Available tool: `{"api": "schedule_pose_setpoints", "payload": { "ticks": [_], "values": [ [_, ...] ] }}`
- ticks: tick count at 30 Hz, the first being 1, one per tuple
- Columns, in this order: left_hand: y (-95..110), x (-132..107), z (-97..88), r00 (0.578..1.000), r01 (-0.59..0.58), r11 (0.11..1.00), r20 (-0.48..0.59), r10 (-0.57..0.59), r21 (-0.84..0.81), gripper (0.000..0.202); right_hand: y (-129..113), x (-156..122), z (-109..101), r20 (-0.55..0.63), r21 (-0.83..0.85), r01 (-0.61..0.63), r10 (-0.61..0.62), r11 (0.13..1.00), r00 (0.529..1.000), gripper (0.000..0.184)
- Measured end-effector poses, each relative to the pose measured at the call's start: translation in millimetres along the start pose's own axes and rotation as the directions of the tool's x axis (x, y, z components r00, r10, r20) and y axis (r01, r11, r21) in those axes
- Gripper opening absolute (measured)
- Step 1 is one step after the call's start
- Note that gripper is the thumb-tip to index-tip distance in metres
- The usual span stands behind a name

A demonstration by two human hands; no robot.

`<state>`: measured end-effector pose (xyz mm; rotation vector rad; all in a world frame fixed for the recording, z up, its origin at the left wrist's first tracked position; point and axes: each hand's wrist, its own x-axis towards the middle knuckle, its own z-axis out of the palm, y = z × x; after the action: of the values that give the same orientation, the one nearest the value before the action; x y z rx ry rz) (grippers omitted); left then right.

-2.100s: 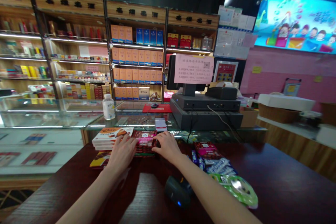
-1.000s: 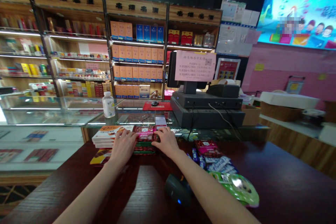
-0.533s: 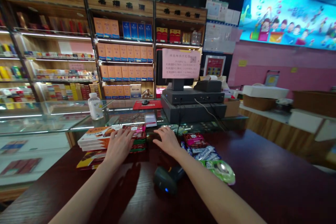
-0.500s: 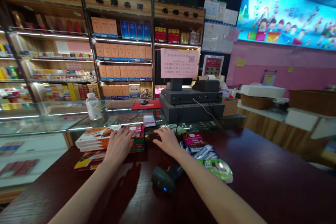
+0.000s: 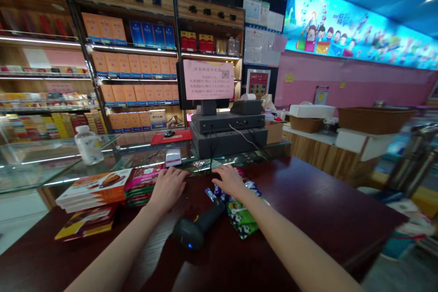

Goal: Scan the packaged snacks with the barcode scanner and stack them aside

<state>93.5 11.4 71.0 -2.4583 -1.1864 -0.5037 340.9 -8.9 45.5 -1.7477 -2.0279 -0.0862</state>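
Observation:
My left hand (image 5: 170,186), fingers loosely stretched and holding nothing, hovers or rests at the right edge of a stack of pink and green chocolate packs (image 5: 142,185); contact is unclear. My right hand (image 5: 230,180) is open too, reaching over a small pile of snacks. Blue-and-white wrapped sticks (image 5: 209,194) and a green packet with a football pattern (image 5: 241,219) show around it; the hand and forearm hide part of the pile. Between my arms a black barcode scanner (image 5: 191,232) with a blue light lies on the dark wooden counter (image 5: 301,210).
White-and-orange boxes (image 5: 99,187) and yellow-brown packs (image 5: 85,223) are stacked at left. Beyond stand a white bottle (image 5: 89,146), a small white-and-pink box (image 5: 173,157), a mouse on a red mat (image 5: 181,135), and a register with monitor (image 5: 227,130). Shelves of boxes line the wall.
The view has turned right. My left hand has shifted right from above the chocolate packs to their side. My right hand has moved right, over the snack pile.

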Motion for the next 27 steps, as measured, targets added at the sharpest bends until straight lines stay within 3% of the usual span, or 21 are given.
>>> {"api": "schedule_pose_setpoints", "payload": {
  "ticks": [9,16,27],
  "values": [
    [39.0,50.4,34.9,0.992,-0.052,0.993,0.105,0.062,-0.102,0.029,67.6,-7.6,-8.6,0.073,-0.037,-0.120,0.123,0.992,0.990,0.032],
    [63.6,86.8,63.0,0.961,0.004,0.974,0.271,0.060,-0.228,0.040,106.1,-7.7,-8.6,0.116,0.000,-0.181,0.180,0.983,0.977,0.033],
    [73.3,108.1,98.5,0.889,0.117,0.931,0.454,0.057,-0.347,0.050,144.4,-8.0,6.3,0.161,0.137,-0.287,0.265,0.948,0.951,0.036]
  ]
}}
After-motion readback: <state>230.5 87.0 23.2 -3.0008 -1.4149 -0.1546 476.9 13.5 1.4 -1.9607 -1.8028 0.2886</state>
